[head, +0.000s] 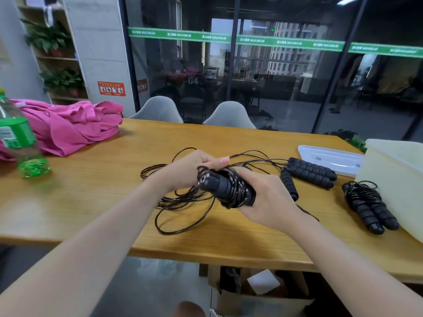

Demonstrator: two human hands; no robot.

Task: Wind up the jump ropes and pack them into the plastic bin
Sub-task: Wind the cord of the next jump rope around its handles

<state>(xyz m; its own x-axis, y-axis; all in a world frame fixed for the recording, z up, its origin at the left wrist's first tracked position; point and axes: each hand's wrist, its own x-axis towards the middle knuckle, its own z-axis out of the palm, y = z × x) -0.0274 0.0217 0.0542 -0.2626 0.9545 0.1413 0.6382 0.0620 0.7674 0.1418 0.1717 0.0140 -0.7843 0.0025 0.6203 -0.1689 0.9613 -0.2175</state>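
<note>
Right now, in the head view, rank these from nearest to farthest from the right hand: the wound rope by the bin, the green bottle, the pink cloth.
From the right hand:
1. Wound rope, to its right, beside the plastic bin.
2. Pink cloth, far left, at the table's back.
3. Green bottle, at the far left edge.

Our two bare arms, nothing worn

We see our left forearm [75, 252] and right forearm [357, 261] uncovered along the whole stretch in view, with no sleeve or cuff at either. Our left hand [190, 170] and right hand [267, 200] carry no glove, and we find no watch, band or ring on the wrists and fingers that show. The nails look short and unpainted.
</note>
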